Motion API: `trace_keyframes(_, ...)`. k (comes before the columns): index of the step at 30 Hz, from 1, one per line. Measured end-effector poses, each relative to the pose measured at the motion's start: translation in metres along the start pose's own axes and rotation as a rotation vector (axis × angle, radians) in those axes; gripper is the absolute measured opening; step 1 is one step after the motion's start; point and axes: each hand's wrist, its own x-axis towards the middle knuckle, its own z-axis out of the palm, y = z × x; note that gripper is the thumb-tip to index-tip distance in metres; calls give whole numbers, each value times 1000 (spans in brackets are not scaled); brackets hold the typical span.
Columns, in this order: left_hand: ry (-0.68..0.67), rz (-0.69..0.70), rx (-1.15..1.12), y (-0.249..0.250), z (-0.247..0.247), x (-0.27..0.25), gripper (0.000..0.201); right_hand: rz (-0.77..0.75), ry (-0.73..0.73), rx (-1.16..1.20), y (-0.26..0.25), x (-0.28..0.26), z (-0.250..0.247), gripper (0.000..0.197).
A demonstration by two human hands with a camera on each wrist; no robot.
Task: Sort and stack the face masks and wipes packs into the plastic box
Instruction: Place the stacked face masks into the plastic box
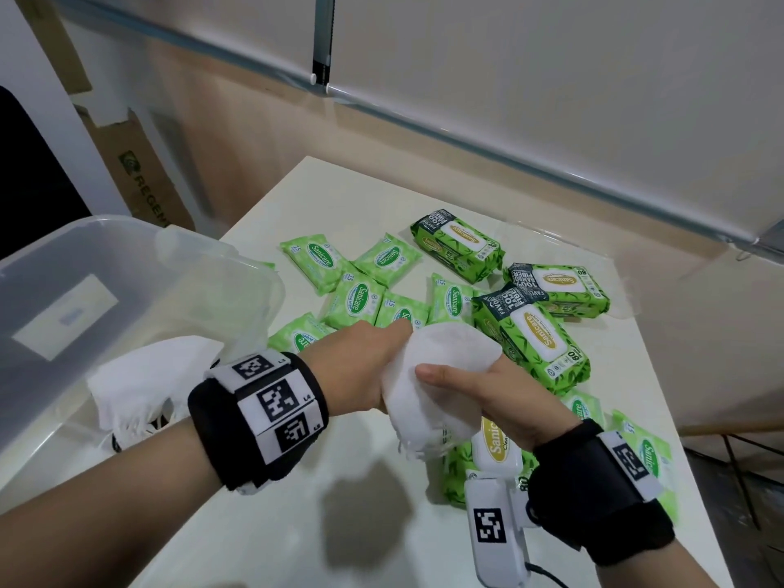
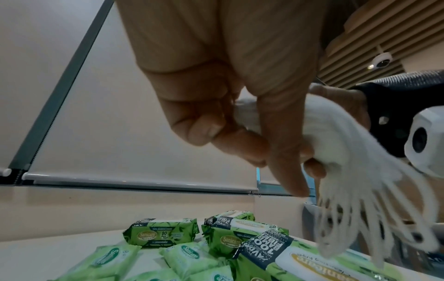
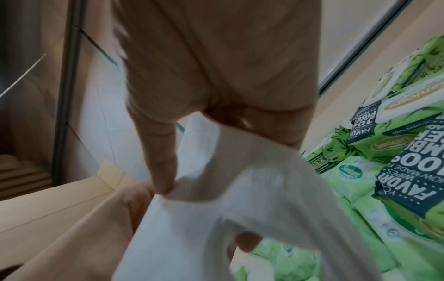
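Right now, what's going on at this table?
A person is sorting supplies. Both the left hand and the right hand hold a bunch of white face masks above the table. More masks already lie in the plastic box on the left. The green wipes packs are scattered on the table, not yet boxed.

left fingers (image 1: 403, 333) hidden behind masks (image 1: 437, 375) — count perhaps unclear.

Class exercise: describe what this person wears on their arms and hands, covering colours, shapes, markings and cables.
Both forearms are bare, without sleeves or gloves. Each wrist carries a wide black fabric band with white panels bearing square black-and-white markers. A white plastic camera housing, also marker-tagged, hangs under the right wrist, trailing a dark cable.
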Motion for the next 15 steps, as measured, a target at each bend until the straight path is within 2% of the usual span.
trace_keyframes(2,-57,10,-62,0,-3,-2,65,-4,46,-26,1,2,1,32)
trace_keyframes(4,-142,9,-216,0,-10,-6,78,-35,84,-78,2,2,2,24)
trace_keyframes(5,-143,10,-294,0,-12,-8,79,-58,99,-97,2,2,3,24)
trace_keyframes(6,-104,14,-358,-1,-14,-8,73,-81,104,-103,1,1,4,28)
trace_keyframes(8,58,45,-454,-1,-15,-5,46,-128,64,-68,0,0,6,38)
trace_keyframes(10,217,27,-553,-2,-16,-3,21,-135,-11,-9,-3,-3,7,36)
trace_keyframes(11,270,1,-598,-2,-17,-2,18,-126,-37,-7,-3,-4,4,35)
trace_keyframes(13,289,-43,-735,-2,-21,-3,20,-120,-44,-59,-2,-7,0,27)
trace_keyframes(15,203,-57,-868,1,-25,-4,25,-135,-21,-112,0,-9,-2,10)
